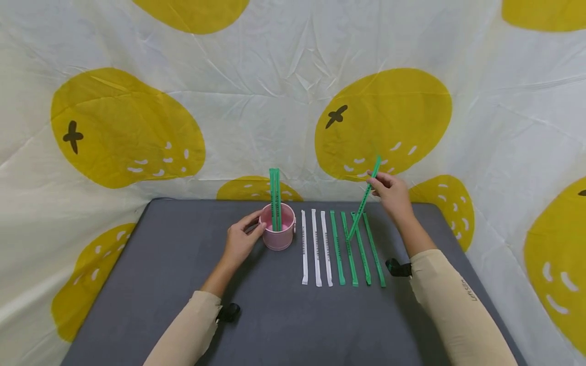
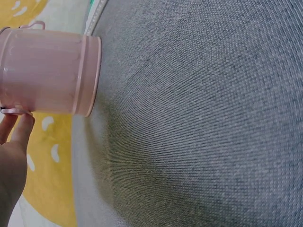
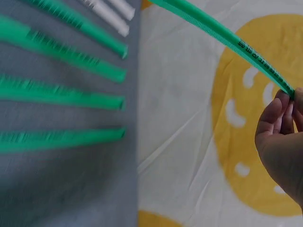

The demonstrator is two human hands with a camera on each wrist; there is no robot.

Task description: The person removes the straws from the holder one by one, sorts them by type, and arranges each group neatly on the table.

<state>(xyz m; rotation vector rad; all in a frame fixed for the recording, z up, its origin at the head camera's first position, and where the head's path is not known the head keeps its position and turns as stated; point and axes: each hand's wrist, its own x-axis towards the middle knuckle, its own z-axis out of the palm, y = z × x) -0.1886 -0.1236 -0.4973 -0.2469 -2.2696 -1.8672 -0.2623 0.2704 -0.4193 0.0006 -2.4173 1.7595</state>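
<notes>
In the head view my right hand point(image 1: 391, 193) pinches a green wrapped straw point(image 1: 363, 203) near its upper end. The straw slants down to the left, above a row of flat-lying green straws point(image 1: 338, 249). The right wrist view shows the held straw point(image 3: 222, 33) between thumb and fingertips of the right hand point(image 3: 284, 137). My left hand point(image 1: 240, 236) holds the left side of a small pink bucket point(image 1: 278, 240). Its fingertips meet the bucket's side ear in the left wrist view, where the bucket point(image 2: 45, 71) appears sideways. Green straws point(image 1: 275, 198) stand upright inside the bucket.
White wrapped straws point(image 1: 317, 249) lie side by side between the bucket and the green ones. Everything rests on a dark grey table point(image 1: 274, 325). Behind its far edge hangs a pale cloth point(image 1: 256, 122) with yellow fruit prints.
</notes>
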